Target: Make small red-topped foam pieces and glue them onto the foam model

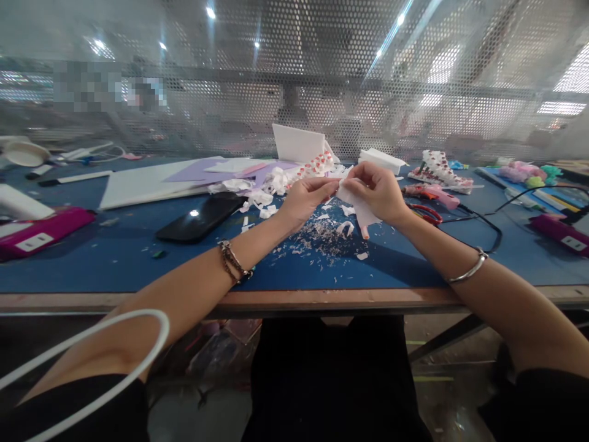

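Over the blue table my right hand (pixel 381 191) pinches a small white piece of paper or thin foam (pixel 364 210), which hangs down below the fingers. My left hand (pixel 304 201) meets it from the other side, its thumb and fingertips closed on the near edge of the same white piece. Below both hands lies a scatter of fine white shreds (pixel 322 238) with a few larger scraps. A small peach-tipped stick (pixel 365 233) shows just under the hanging piece. The fingertips partly hide where the piece is held.
A black phone (pixel 200 218) lies left of my left forearm. White and lilac sheets (pixel 151 181) and crumpled scraps spread behind it. Right of my right hand are a pink glue gun (pixel 442 196), red-handled scissors (pixel 426 213) and a cable. A magenta power strip (pixel 50 230) sits far left.
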The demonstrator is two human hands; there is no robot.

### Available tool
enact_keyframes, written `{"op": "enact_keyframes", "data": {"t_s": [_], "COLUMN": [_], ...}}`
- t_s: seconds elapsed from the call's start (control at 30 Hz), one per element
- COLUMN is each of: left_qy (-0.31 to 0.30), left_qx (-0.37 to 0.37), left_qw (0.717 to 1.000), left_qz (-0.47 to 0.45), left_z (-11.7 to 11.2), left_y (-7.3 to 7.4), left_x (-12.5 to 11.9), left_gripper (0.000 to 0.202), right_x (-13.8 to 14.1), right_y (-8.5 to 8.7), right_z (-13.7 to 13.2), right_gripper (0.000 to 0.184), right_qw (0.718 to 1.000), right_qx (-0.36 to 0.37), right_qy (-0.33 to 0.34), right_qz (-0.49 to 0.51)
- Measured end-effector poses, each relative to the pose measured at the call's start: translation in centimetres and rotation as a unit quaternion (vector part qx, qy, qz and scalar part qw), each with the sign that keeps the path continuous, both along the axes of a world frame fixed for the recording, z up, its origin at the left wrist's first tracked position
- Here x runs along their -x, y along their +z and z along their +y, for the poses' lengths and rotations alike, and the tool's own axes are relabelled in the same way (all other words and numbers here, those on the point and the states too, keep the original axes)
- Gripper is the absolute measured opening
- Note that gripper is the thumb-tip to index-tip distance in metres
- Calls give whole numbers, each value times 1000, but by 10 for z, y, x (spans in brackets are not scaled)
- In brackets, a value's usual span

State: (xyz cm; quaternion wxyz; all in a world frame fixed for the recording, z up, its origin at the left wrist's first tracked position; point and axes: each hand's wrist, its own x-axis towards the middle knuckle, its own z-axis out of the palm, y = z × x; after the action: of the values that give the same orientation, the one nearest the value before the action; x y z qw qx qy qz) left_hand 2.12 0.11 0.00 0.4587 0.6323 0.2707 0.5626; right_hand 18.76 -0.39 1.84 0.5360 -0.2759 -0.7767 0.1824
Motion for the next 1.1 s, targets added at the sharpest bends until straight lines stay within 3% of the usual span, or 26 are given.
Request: {"op": "enact_keyframes", "data": {"t_s": [0.23,0.37,0.67,0.97,1.1], "left_qy": [-17,8,0,-25,-30], "left_qx": [-54,-21,51,75,55], "left_qw": [998,1000,998,996,998], "left_qz": [10,10,36,31,23], "left_z": [-3,-2,6,4,5], "left_y": [2,3,2,2,1], "left_x": [-2,-1,5,4,4], "left_gripper": [21,22,21,24,18], "right_x": [1,0,-8,-11,-11], "right_y": [1,2,8,6,7], "right_z": [-2,-6,-7,-3,-4], "right_gripper": [18,15,16,23,21], "right_qw": [999,997,956,930,934], "right_qx": [-30,-49,-213,-263,-257], "right_qy": [-10,-23,-43,-81,-87], "right_qz": [-16,-56,-196,-243,-232]}}
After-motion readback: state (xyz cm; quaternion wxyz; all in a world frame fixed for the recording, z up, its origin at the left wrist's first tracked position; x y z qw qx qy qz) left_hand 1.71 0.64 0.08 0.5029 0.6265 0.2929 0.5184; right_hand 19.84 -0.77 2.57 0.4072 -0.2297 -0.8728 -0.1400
